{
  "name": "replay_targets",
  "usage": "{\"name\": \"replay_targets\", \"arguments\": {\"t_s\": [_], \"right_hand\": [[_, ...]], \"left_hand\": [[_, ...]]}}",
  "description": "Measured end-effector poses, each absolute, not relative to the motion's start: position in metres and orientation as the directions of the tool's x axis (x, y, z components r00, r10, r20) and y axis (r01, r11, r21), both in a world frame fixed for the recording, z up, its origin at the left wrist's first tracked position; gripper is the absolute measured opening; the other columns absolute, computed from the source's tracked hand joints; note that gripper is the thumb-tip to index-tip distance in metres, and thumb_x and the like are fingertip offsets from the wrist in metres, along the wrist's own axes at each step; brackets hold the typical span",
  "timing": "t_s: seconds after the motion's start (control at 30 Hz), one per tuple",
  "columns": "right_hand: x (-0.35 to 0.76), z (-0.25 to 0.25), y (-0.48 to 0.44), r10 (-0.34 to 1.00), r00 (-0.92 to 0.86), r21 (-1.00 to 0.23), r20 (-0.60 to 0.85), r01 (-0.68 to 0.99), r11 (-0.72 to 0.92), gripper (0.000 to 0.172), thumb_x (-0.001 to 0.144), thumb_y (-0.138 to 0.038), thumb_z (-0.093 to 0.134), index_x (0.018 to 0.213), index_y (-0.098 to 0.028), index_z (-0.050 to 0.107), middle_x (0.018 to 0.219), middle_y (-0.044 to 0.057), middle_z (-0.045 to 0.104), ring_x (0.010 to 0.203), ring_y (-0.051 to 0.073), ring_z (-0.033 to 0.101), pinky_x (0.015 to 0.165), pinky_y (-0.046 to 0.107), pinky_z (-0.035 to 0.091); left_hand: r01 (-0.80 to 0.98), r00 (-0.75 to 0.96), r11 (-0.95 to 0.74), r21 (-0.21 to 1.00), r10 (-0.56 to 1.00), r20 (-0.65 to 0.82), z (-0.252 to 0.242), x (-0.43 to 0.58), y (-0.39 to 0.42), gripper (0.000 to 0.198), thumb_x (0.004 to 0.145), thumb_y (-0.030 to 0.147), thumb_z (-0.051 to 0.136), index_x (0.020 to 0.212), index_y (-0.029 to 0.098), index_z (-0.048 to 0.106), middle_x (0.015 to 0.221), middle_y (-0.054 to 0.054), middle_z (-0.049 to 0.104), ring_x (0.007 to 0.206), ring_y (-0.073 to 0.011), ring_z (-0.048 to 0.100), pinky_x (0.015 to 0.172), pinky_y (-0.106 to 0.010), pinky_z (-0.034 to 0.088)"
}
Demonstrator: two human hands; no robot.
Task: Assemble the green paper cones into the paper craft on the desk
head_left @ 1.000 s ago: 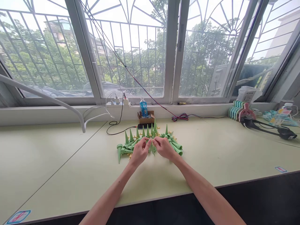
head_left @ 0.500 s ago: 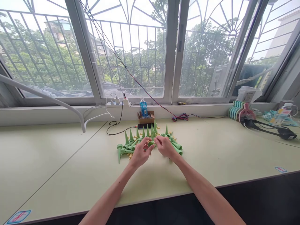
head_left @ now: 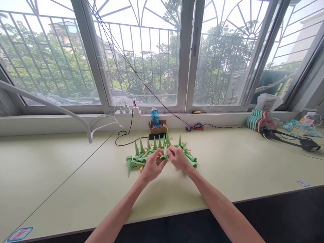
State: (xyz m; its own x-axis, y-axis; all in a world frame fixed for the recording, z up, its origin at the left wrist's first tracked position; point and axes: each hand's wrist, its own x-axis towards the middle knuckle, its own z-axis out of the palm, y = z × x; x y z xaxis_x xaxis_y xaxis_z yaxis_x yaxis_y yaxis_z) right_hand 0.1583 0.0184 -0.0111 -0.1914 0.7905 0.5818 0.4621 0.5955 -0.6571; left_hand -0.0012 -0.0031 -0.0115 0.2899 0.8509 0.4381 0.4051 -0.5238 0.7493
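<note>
My left hand [head_left: 153, 165] is closed around a green plastic watering spike [head_left: 165, 153], with the thumb below and the fingers behind it. The spike stands nearly upright, its tip pointing up and its wide collar low. My right hand [head_left: 178, 158] is pinched at the spike's right side; whatever small piece sits between its fingertips is mostly hidden. Around both hands are several more green spikes [head_left: 141, 145], some standing tip up and others lying down [head_left: 191, 158]. Small yellow valve pieces [head_left: 141, 168] show among them.
Behind the spikes, a phone [head_left: 157, 136] lies before a small cardboard box [head_left: 158, 129] with a blue-labelled bottle [head_left: 155, 116]. A bundled cable [head_left: 194, 126] rests by the sill. Clips [head_left: 258, 119] and a black headset strap [head_left: 288, 137] are at the right; a white curved arm [head_left: 76, 116] reaches in left.
The spike in my left hand has turned from showing its round open end to standing with its tip up. My right hand has stayed nearly still beside it.
</note>
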Motion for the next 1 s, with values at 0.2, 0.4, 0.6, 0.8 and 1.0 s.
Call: {"name": "replay_targets", "arguments": {"t_s": [0.2, 0.4, 0.6, 0.8, 1.0], "right_hand": [[0.1570, -0.0122, 0.0189, 0.799, -0.191, -0.666, 0.570, 0.462, 0.585, 0.034, 0.090, -0.034, 0.040, 0.060, -0.020, 0.032, 0.052, -0.005, 0.032, 0.049, 0.010, 0.028, 0.050, 0.024, 0.022], [0.1570, -0.0110, 0.0182, 0.801, -0.190, -0.671, 0.567, 0.458, 0.584, 0.036, 0.090, -0.035, 0.040, 0.059, -0.021, 0.029, 0.052, -0.005, 0.032, 0.050, 0.010, 0.028, 0.050, 0.025, 0.023], [0.1574, -0.0097, 0.0177, 0.796, -0.182, -0.674, 0.577, 0.444, 0.590, 0.036, 0.090, -0.034, 0.040, 0.059, -0.020, 0.027, 0.052, -0.005, 0.029, 0.050, 0.010, 0.026, 0.050, 0.025, 0.022], [0.1579, -0.0093, 0.0165, 0.801, -0.193, -0.684, 0.567, 0.431, 0.588, 0.035, 0.091, -0.034, 0.039, 0.060, -0.020, 0.028, 0.052, -0.006, 0.030, 0.050, 0.010, 0.026, 0.050, 0.025, 0.022], [0.1578, -0.0089, 0.0165, 0.807, -0.185, -0.692, 0.560, 0.431, 0.579, 0.034, 0.091, -0.037, 0.040, 0.062, -0.021, 0.032, 0.053, -0.006, 0.033, 0.050, 0.010, 0.028, 0.051, 0.025, 0.024]], "left_hand": [[0.422, 0.310, -0.581, 0.696, 0.814, 0.492, -0.0115, -0.0013, -0.0046, 0.022, 0.083, 0.038, 0.058, 0.093, 0.022, 0.048, 0.089, 0.000, 0.046, 0.061, -0.0060, 0.048, 0.044, -0.014, 0.039], [0.372, 0.282, -0.540, 0.755, 0.840, 0.463, -0.0123, -0.0014, -0.0034, 0.024, 0.087, 0.044, 0.051, 0.086, 0.021, 0.046, 0.076, 0.001, 0.049, 0.062, -0.0102, 0.054, 0.041, -0.016, 0.040], [0.298, 0.257, -0.482, 0.824, 0.872, 0.417, -0.0107, -0.0009, -0.0036, 0.029, 0.089, 0.045, 0.048, 0.077, 0.020, 0.042, 0.072, 0.001, 0.049, 0.065, -0.0141, 0.062, 0.039, -0.019, 0.046], [0.315, 0.255, -0.507, 0.802, 0.860, 0.443, -0.0097, -0.0013, -0.0034, 0.026, 0.085, 0.044, 0.055, 0.081, 0.019, 0.047, 0.080, -0.001, 0.052, 0.070, -0.0133, 0.060, 0.040, -0.018, 0.046], [0.346, 0.234, -0.524, 0.778, 0.852, 0.469, -0.0104, -0.0015, -0.0014, 0.027, 0.084, 0.045, 0.057, 0.081, 0.019, 0.049, 0.078, -0.001, 0.054, 0.062, -0.0104, 0.055, 0.042, -0.018, 0.044]]}}
